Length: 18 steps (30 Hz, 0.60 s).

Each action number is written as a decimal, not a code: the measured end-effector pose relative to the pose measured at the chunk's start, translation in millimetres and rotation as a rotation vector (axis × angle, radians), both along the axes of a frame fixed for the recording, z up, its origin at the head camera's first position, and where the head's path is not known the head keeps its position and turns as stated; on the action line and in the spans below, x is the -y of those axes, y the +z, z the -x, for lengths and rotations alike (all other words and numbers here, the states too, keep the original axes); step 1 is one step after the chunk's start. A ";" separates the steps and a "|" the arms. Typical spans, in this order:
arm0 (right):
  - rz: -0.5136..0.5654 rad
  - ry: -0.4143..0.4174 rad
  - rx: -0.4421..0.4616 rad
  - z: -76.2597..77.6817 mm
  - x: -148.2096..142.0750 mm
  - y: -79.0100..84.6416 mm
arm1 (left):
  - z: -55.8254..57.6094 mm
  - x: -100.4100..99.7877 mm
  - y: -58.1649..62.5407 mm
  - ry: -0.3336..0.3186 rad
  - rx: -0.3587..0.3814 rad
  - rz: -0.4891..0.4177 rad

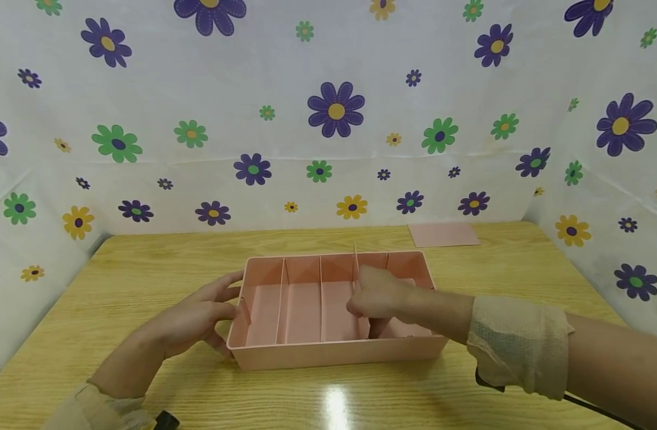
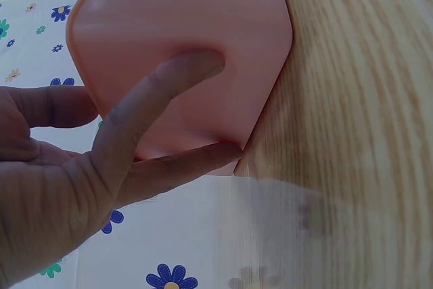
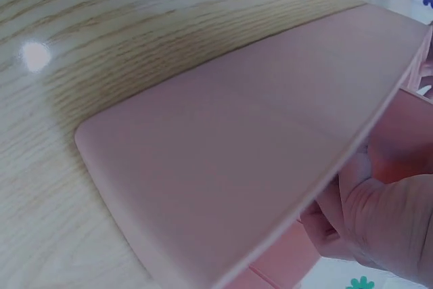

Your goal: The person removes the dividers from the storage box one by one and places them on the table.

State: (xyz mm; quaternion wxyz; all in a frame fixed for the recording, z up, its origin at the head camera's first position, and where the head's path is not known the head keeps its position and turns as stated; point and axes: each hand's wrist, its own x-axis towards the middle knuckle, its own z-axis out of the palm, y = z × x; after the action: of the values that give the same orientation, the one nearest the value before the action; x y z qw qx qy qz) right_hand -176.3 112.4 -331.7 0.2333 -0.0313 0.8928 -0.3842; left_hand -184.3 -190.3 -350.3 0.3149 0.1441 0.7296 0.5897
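Note:
A pink plastic box with thin upright dividers sits on the table. My left hand is at its left end. In the left wrist view, extended fingers touch the end wall, one fingertip low near the table. My right hand reaches inside the right half, its fingers bent at a divider whose far end rises above the back rim. The right wrist view shows the long side wall hiding part of the right hand and the divider's lower edge.
A flat pink panel lies at the back right of the wooden table. Flower-printed cloth hangs behind and at both sides. A dark cable trails from the right wrist.

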 end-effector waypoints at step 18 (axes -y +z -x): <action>0.174 -0.008 0.017 9.0 -17.0 51.9 | 0.7 -0.1 -0.3 0.000 0.000 0.000</action>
State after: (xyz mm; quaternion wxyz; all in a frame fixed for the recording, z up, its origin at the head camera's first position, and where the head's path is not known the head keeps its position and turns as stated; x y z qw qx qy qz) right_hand -185.3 129.4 -279.8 0.2356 -0.0447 0.8542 -0.4612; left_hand -184.9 -190.2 -350.6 0.3152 0.1441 0.7296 0.5896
